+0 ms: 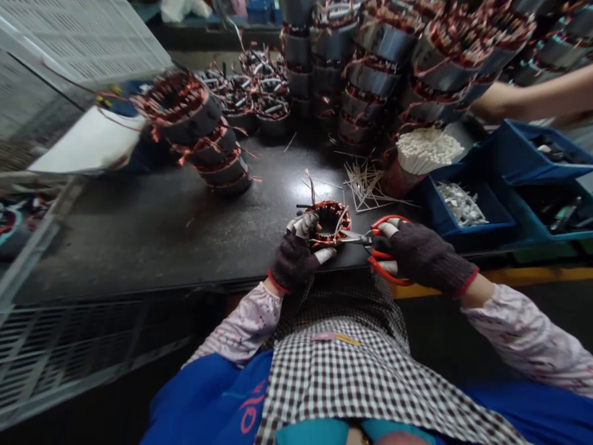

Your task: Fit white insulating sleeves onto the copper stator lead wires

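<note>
A motor stator with copper windings lies at the table's front edge. My left hand, in a dark glove with pale fingertips, grips its left and front side. In my right hand, also gloved, is a pair of red-handled scissors, fingers wrapped round the handles. The blades reach the right front rim of the stator, by a pale strip on the windings. Some copper leads stick up at its back, and a dark sleeve end points left. Just behind lie loose pale sticks.
Stacked stators stand at left, with taller stacks behind. A bundle of white tubes stands upright beside blue bins of small parts. Another person's arm reaches in at right. A white crate is far left.
</note>
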Demonstrator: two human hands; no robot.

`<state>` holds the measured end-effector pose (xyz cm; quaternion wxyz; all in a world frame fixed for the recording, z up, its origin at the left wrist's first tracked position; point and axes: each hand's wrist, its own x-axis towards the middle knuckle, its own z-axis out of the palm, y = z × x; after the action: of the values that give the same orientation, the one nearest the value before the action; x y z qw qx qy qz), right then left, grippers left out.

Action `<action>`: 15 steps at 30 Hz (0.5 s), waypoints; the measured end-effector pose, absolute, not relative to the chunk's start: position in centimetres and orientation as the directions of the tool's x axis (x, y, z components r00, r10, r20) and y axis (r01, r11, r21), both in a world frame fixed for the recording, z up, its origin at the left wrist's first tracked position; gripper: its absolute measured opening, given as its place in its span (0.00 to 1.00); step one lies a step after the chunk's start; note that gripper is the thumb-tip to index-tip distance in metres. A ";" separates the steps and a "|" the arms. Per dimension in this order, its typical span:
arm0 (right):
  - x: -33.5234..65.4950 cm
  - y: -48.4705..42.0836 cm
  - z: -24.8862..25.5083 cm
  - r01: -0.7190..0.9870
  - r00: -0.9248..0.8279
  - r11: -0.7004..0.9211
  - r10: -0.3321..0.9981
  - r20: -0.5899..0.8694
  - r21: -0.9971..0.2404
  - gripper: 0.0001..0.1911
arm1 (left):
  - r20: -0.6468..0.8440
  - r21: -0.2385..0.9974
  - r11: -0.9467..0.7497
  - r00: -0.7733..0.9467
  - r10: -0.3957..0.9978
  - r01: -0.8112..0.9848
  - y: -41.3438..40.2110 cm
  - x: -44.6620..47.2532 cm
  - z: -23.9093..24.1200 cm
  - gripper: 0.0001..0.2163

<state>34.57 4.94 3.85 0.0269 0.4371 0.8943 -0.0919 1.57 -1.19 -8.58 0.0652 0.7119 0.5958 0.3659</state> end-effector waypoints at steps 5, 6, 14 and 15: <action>33.4 3.7 4.7 0.737 -0.675 0.664 0.730 -0.103 -0.125 0.22 | 0.425 0.505 -0.248 0.012 0.905 0.827 -1.4 1.5 -8.7 0.44; 33.7 3.9 4.6 0.739 -0.673 0.660 0.731 -0.111 -0.135 0.20 | 0.430 0.496 -0.247 0.012 0.903 0.832 -1.4 1.5 -8.6 0.44; 33.6 7.4 1.2 0.945 -0.326 0.326 0.939 -0.107 -0.017 0.24 | 0.417 0.476 -0.156 -0.066 0.907 0.866 4.0 1.8 -5.4 0.41; 33.1 7.7 0.4 0.955 -0.296 0.296 0.953 -0.057 -0.004 0.26 | 0.437 0.463 -0.142 -0.085 0.896 0.875 5.0 1.1 -4.4 0.39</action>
<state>33.08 7.74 0.36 0.0217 0.5929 0.8048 -0.0185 1.12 4.98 -4.38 0.0154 0.6761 0.6547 0.3377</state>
